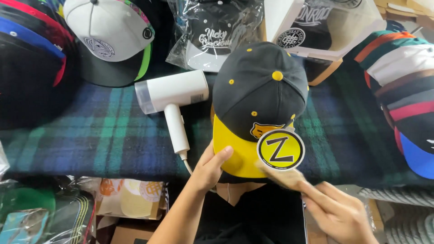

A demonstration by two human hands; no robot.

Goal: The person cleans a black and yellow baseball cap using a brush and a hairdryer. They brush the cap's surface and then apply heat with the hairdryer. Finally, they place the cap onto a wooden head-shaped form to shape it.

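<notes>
A black cap [260,86] with yellow eyelets and a yellow brim [233,156] lies on the plaid cloth, brim toward me. A round yellow sticker [280,149] with a black mark sits on the brim's right side. My left hand [209,169] grips the brim's left edge, thumb on top. My right hand [339,212] is at the lower right, blurred by motion, just below the sticker. A tan blurred shape [280,176] reaches from it to the brim's edge; I cannot tell whether it is fingers or something held.
A white hair dryer [174,97] lies left of the cap, its cord near my left hand. The dark blue-green plaid cloth [104,135] covers the table. Stacked caps [402,90] crowd the right, more caps [110,40] and bagged caps [212,36] the back. Boxes [126,199] sit below the front edge.
</notes>
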